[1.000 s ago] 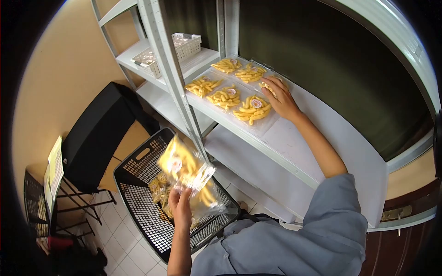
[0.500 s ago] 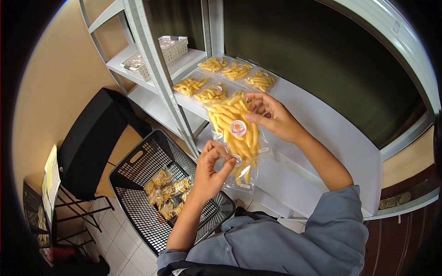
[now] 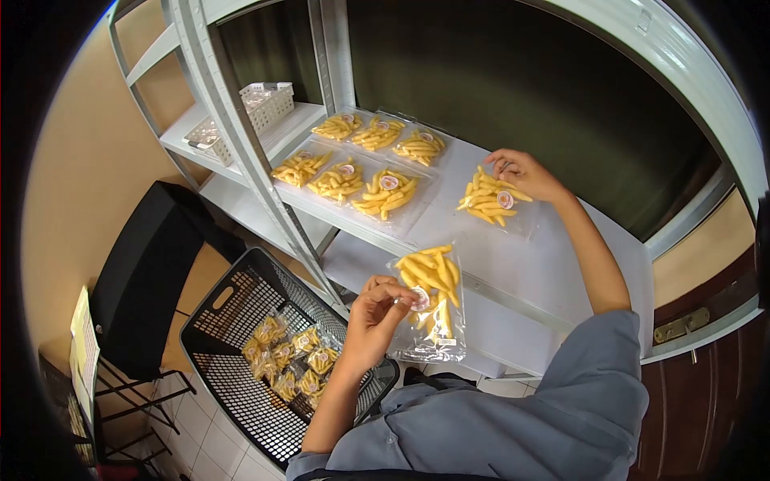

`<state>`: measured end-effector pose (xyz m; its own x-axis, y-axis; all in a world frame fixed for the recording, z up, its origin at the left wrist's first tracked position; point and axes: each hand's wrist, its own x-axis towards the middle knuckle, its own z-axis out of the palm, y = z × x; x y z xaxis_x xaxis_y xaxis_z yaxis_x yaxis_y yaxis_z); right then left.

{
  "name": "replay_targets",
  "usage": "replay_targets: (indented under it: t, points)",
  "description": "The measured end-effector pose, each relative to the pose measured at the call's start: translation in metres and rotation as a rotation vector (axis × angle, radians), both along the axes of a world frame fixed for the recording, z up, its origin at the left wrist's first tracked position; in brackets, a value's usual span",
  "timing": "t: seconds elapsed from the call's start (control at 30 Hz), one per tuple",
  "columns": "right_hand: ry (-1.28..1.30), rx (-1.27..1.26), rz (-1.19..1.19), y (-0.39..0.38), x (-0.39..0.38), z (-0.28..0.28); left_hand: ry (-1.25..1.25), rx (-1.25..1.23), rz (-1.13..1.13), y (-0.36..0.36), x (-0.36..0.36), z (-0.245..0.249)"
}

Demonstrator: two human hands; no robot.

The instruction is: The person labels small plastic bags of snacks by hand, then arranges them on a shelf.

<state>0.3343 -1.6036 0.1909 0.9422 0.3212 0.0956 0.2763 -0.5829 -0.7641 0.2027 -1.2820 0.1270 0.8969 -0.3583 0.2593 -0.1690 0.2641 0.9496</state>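
My left hand (image 3: 374,319) pinches the side of a clear bag of yellow finger-shaped snacks (image 3: 431,276), held upright in front of the shelf's edge. A round white sticker (image 3: 420,299) on it sits right at my fingertips. Farther right, my right hand (image 3: 525,173) has its fingers curled at the upper corner of another snack bag (image 3: 485,199), which is over the white shelf (image 3: 449,220). To the left, several similar bags lie in two rows, the nearest being a stickered bag (image 3: 385,196).
A black plastic basket (image 3: 210,333) below left holds several smaller-looking snack bags (image 3: 281,353). White perforated trays (image 3: 269,108) stand on the neighbouring shelf behind a metal upright (image 3: 241,136). A black-covered piece of furniture (image 3: 148,272) stands at left. A dark curtain (image 3: 481,80) hangs behind.
My right hand has moved right and away from my left with one bag, now over the shelf. My left hand keeps the other bag. The front row's third bag is now uncovered.
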Motion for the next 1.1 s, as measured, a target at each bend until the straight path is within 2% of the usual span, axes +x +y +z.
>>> replay_targets:
  t: [0.03,0.1,0.13,0.17,0.23,0.27,0.37,0.43,0.5,0.73,1.1]
  points:
    - [-0.001,-0.003,-0.009,-0.002,0.004,-0.006,-0.001,-0.003,-0.009,0.000,0.000,-0.001]
    - [-0.297,-0.337,0.066,0.003,0.009,-0.013,0.067,-0.064,-0.011,0.000,-0.001,-0.003]
    - [-0.246,-0.369,-0.046,0.008,0.007,-0.014,0.076,-0.050,-0.008,0.000,-0.002,0.000]
    - [-0.248,-0.368,-0.052,0.014,0.001,-0.017,0.074,-0.048,-0.013,0.002,-0.002,0.001]
    - [-0.307,-0.706,-0.484,0.048,-0.034,-0.006,0.034,-0.017,0.061,0.007,-0.002,0.001]
    - [-0.151,-0.791,-0.478,0.061,-0.048,-0.003,0.037,-0.004,0.086,0.010,-0.002,-0.002]
    - [-0.151,-0.764,-0.416,0.070,-0.062,-0.033,0.083,-0.082,0.096,0.013,-0.002,-0.001]
    - [-0.168,-0.723,-0.392,0.061,-0.044,-0.050,0.071,-0.064,0.086,0.014,-0.002,-0.002]
    - [-0.518,-0.728,-0.346,0.050,-0.020,-0.066,0.036,-0.044,0.057,0.014,-0.003,0.000]
    - [-0.498,-0.610,-0.311,0.045,0.034,-0.069,0.108,-0.077,0.095,0.020,-0.009,0.006]
    - [-0.504,-0.598,-0.211,0.044,0.033,-0.062,0.122,-0.138,0.072,0.025,-0.002,-0.003]
